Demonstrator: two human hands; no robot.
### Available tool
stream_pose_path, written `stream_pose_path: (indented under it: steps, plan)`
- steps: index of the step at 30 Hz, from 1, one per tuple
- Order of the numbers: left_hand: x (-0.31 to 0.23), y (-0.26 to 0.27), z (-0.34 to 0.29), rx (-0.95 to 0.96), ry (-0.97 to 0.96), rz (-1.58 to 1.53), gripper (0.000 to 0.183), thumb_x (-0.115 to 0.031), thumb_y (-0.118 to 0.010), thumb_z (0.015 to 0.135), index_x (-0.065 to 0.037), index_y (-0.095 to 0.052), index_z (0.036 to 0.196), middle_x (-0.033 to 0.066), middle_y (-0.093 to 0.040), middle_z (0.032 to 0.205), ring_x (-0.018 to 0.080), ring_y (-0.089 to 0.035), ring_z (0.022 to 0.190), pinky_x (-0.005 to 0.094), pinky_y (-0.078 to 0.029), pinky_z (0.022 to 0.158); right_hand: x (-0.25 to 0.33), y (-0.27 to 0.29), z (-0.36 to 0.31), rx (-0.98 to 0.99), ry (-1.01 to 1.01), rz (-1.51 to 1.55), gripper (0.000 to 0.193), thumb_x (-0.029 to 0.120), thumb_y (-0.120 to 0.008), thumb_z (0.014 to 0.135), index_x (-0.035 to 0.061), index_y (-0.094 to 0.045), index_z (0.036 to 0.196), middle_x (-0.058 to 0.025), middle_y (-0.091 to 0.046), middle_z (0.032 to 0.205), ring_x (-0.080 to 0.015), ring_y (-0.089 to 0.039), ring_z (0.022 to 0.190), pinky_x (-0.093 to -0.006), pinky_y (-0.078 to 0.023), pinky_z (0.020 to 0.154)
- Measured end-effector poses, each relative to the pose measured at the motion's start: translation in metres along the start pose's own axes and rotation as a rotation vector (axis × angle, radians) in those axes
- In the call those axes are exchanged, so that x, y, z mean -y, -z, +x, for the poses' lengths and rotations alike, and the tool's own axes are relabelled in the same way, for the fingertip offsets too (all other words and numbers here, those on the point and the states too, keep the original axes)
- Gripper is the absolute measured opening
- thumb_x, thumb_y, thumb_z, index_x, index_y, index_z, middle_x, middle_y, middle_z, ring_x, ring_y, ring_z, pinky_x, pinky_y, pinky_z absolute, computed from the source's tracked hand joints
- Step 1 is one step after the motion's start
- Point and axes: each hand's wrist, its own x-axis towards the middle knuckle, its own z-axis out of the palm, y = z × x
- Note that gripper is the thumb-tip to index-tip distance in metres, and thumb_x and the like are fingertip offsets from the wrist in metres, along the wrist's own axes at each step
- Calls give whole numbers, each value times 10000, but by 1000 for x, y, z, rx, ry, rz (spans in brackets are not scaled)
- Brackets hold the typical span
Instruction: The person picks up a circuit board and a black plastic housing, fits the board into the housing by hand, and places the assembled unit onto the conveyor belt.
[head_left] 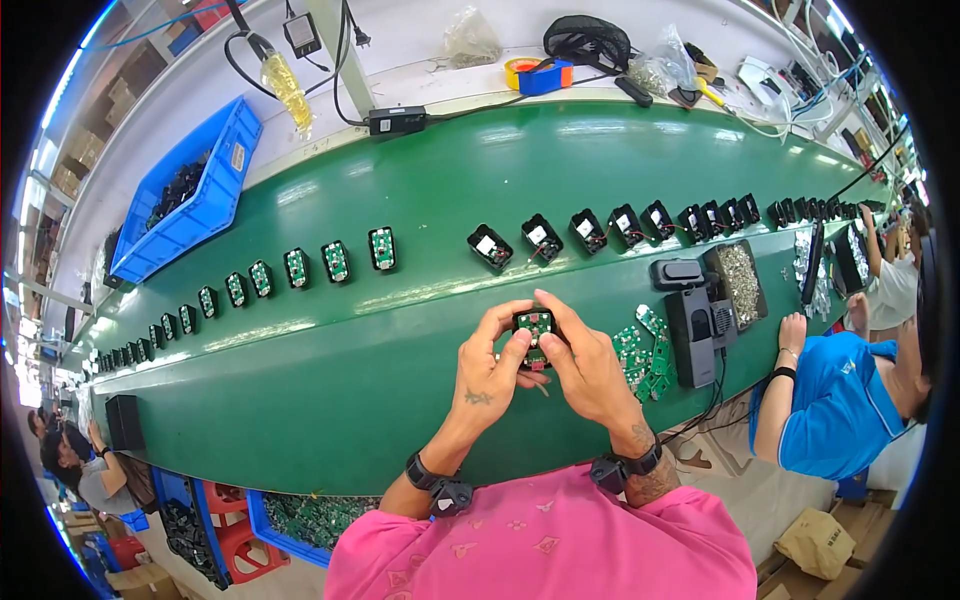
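Note:
Both my hands hold a small black plastic housing with a green circuit board (536, 322) in it, above the front half of the green table. My left hand (482, 365) wraps its left side, thumb pressed on the board. My right hand (588, 368) grips the other side, its thumb also on the board. The housing's underside is hidden by my fingers. Just right of my right hand lies a pile of loose green circuit boards (645, 355). Beyond my hands stands an open black housing (491, 246) with a white part inside, the nearest of a row.
Board-filled housings (336, 262) run in a row to the left. To the right stand a dark grey device (692, 335) with cables and a tray of small metal parts (738, 285). A blue crate (190, 195) sits far left. A co-worker in blue (840, 400) sits at right.

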Motion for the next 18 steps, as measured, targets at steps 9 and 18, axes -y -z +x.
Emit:
stream_pose_path:
  steps: [9,18]
  plan:
    - [11,-4,5,-34,-61,-10,341,-113,-501,1005,-34,-512,1337,154,-621,1200,191,-681,936,279,-619,614,7,9,2,88,-114,-2,472,109,-521,983,57,-426,1443,-243,-674,945,-417,-676,818,-449,-522,711]
    - [5,-6,6,-24,-103,46,338,-136,-508,1019,-36,-484,1341,131,-622,1155,156,-687,869,243,-608,601,1,1,3,12,-67,81,439,101,-520,989,62,-449,1420,-219,-674,993,-365,-695,821,-406,-543,733]
